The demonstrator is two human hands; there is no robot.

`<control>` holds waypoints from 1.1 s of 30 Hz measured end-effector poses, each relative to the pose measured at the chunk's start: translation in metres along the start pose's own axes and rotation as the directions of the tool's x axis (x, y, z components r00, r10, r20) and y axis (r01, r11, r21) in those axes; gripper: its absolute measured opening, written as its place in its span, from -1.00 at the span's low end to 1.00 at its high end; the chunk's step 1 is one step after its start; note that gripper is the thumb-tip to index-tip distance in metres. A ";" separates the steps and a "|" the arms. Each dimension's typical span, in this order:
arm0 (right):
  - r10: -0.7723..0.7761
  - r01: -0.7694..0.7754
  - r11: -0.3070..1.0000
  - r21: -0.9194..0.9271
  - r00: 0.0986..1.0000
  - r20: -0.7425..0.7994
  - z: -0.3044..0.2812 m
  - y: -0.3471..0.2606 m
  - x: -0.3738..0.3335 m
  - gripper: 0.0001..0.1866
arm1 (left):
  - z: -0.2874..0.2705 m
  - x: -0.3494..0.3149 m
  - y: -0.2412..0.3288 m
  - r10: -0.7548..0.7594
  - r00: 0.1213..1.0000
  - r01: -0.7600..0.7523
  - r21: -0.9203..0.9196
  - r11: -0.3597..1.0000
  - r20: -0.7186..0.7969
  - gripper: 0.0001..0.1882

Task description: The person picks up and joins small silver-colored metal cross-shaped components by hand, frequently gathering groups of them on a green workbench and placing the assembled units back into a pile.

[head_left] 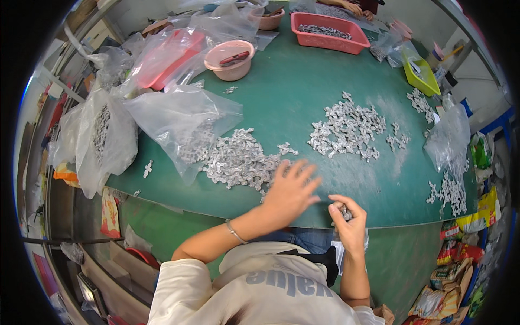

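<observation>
My left hand [291, 190], a bracelet on its wrist, hovers at the right end of a heap of small grey metal parts [238, 158]. Its fingers are spread and slightly blurred, and I see nothing held in them. Close by at the table's near edge, my right hand [351, 221] is curled around a few small grey metal pieces [343, 212], partly hidden by the fingers. Farther right on the green table lies a second heap of cross-shaped metal parts [348, 127]. One loose part [287, 149] lies beside the first heap.
An open clear plastic bag [181, 116] adjoins the left heap. A pink bowl [230, 59] holds a red-handled tool. At the back, a red tray [327, 40] contains metal parts, near another person's hand [355, 8]. A yellow-green basket [421, 76] and smaller part piles [450, 195] line the right side.
</observation>
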State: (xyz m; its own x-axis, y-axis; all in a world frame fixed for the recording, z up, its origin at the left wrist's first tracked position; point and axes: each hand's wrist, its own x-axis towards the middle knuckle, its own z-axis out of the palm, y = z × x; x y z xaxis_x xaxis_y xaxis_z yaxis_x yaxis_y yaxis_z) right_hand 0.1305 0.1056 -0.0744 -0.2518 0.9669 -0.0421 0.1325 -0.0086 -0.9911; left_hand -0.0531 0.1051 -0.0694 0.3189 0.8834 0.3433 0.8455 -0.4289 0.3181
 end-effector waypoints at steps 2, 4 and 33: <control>0.147 -0.140 0.980 0.140 0.988 -0.043 -0.003 -0.010 -0.003 -0.86 | 0.014 -0.009 -0.002 0.000 0.997 -0.008 0.109 0.994 0.074 -0.60; 0.222 -0.191 0.844 0.500 0.975 -0.002 -0.011 0.000 -0.002 -0.88 | 0.023 -0.010 -0.003 -0.004 0.994 -0.012 0.141 0.990 0.113 -0.59; 0.199 -0.574 0.812 0.103 0.107 -0.974 -0.159 0.408 -0.132 -0.44 | 0.017 -0.003 0.002 -0.051 0.971 0.011 0.172 0.985 0.235 -0.57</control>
State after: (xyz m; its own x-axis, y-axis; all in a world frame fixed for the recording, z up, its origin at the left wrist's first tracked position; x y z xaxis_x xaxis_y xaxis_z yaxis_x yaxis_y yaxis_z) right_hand 0.3701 0.0144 -0.4536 0.9332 0.3506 -0.0792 0.1536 -0.5882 -0.7940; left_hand -0.0451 0.1046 -0.0846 0.3666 0.9239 0.1095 0.9098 -0.3806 0.1653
